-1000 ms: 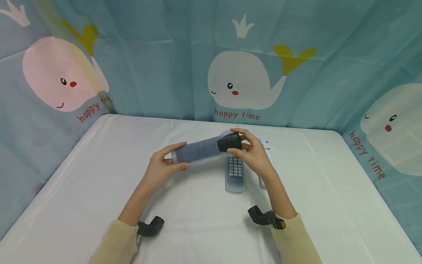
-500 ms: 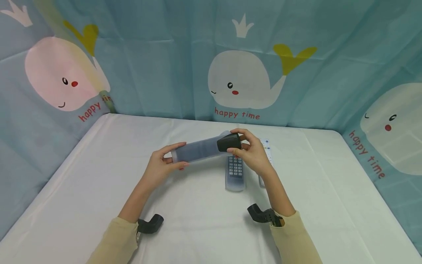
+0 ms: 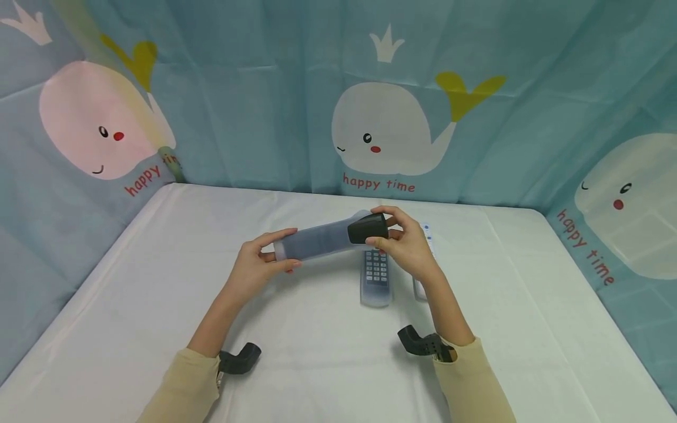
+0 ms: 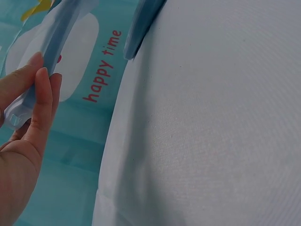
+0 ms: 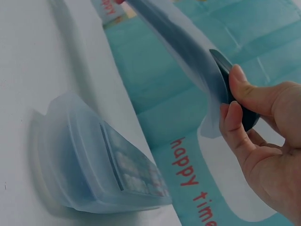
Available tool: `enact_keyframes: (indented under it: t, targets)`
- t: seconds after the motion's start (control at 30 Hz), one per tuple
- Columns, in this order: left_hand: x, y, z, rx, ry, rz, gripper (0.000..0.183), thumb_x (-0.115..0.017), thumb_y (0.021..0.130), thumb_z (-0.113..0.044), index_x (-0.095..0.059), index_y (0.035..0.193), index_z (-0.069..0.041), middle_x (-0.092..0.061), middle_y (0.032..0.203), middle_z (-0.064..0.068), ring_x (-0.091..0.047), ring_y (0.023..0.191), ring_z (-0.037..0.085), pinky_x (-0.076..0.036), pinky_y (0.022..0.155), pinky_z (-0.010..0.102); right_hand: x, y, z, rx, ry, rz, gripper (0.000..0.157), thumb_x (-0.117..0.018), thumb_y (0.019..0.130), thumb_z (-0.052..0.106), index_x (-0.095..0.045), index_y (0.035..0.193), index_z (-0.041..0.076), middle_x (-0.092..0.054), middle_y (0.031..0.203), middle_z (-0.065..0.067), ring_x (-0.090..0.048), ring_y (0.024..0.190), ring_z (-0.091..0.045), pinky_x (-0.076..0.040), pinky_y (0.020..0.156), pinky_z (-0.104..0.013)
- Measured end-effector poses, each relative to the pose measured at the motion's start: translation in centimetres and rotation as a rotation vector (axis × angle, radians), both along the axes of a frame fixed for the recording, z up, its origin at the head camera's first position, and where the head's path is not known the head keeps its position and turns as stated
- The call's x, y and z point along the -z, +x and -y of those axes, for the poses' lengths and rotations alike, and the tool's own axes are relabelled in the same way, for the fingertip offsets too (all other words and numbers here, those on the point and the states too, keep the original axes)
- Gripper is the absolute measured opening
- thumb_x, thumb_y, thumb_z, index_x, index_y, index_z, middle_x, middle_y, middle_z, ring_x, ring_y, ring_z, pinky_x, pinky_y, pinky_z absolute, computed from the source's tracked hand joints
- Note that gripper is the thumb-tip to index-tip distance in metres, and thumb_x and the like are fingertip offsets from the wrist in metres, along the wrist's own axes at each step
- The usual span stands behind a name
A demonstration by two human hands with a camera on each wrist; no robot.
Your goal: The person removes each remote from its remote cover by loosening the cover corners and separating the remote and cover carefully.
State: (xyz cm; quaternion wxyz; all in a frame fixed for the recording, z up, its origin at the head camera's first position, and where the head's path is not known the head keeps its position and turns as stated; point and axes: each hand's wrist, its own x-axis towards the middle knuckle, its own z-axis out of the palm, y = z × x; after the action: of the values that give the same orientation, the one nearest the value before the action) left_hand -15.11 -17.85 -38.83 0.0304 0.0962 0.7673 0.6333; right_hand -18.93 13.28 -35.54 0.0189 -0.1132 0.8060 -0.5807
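Note:
Both hands hold up a dark remote control inside a translucent silicone sleeve [image 3: 319,239], tilted with its right end higher. At the sleeve's left end, the thumb and fingers of my left hand [image 3: 254,267] grip opposite edges. My right hand [image 3: 409,249] pinches the bare black end [image 3: 368,228] of the remote, which sticks out of the sleeve. In the right wrist view, that black end [image 5: 221,66] lies between thumb and fingertips, beside a loose flap of the sleeve [image 5: 211,120]. The remote's button side is hidden.
A keypad remote [image 3: 376,285] in a translucent sleeve lies on the white tablecloth [image 3: 317,358], below the held one. Partly behind the right forearm lies a white remote [image 3: 419,290]. A blue whale-print curtain [image 3: 264,117] hangs behind and at the sides.

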Motion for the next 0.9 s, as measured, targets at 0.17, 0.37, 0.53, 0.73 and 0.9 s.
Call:
enact_keyframes:
  t: [0.17, 0.37, 0.53, 0.73, 0.9]
  targets:
    - [-0.09, -0.11, -0.01, -0.001, 0.010, -0.008, 0.065, -0.082, 0.089, 0.001, -0.059, 0.150, -0.006, -0.053, 0.141, 0.014, -0.078, 0.084, 0.033, -0.059, 0.077, 0.032, 0.07, -0.10, -0.27, 0.005, 0.000, 0.005, 0.059, -0.080, 0.092, 0.000, -0.059, 0.145, 0.013, -0.055, 0.119, -0.021, -0.069, 0.084, -0.026, -0.062, 0.076, -0.040]
    - [-0.16, -0.07, 0.05, -0.007, 0.013, -0.008, 0.065, -0.082, 0.089, 0.003, -0.060, 0.149, -0.005, -0.057, 0.128, 0.012, -0.078, 0.086, 0.035, -0.060, 0.077, 0.033, -0.02, -0.01, -0.46, 0.002, -0.004, 0.006, 0.059, -0.080, 0.092, -0.001, -0.058, 0.145, 0.012, -0.054, 0.119, -0.021, -0.070, 0.086, -0.027, -0.061, 0.076, -0.038]
    - [-0.15, -0.08, 0.12, -0.018, 0.000, -0.002, 0.064, -0.082, 0.089, 0.002, -0.061, 0.148, -0.007, -0.057, 0.130, 0.013, -0.078, 0.086, 0.036, -0.059, 0.076, 0.031, -0.21, 0.07, -0.62, 0.005, 0.006, 0.000, 0.060, -0.080, 0.092, 0.000, -0.058, 0.146, 0.013, -0.055, 0.120, -0.021, -0.070, 0.085, -0.024, -0.062, 0.077, -0.042]
    - [-0.04, -0.06, 0.27, -0.029, -0.010, -0.006, 0.064, -0.082, 0.089, 0.002, -0.061, 0.148, -0.005, -0.056, 0.138, 0.016, -0.078, 0.083, 0.031, -0.059, 0.074, 0.033, -0.15, -0.06, -0.62, -0.003, 0.000, 0.001, 0.061, -0.080, 0.091, -0.002, -0.057, 0.146, 0.011, -0.054, 0.119, -0.022, -0.070, 0.086, -0.029, -0.060, 0.073, -0.031]
    - [0.02, -0.15, 0.35, -0.038, -0.015, 0.003, 0.065, -0.084, 0.088, 0.001, -0.061, 0.148, -0.007, -0.055, 0.142, 0.013, -0.078, 0.084, 0.034, -0.058, 0.076, 0.031, -0.14, -0.03, -0.68, 0.000, 0.005, 0.007, 0.061, -0.081, 0.091, -0.002, -0.057, 0.146, 0.012, -0.054, 0.118, -0.022, -0.070, 0.088, -0.035, -0.060, 0.073, -0.030]
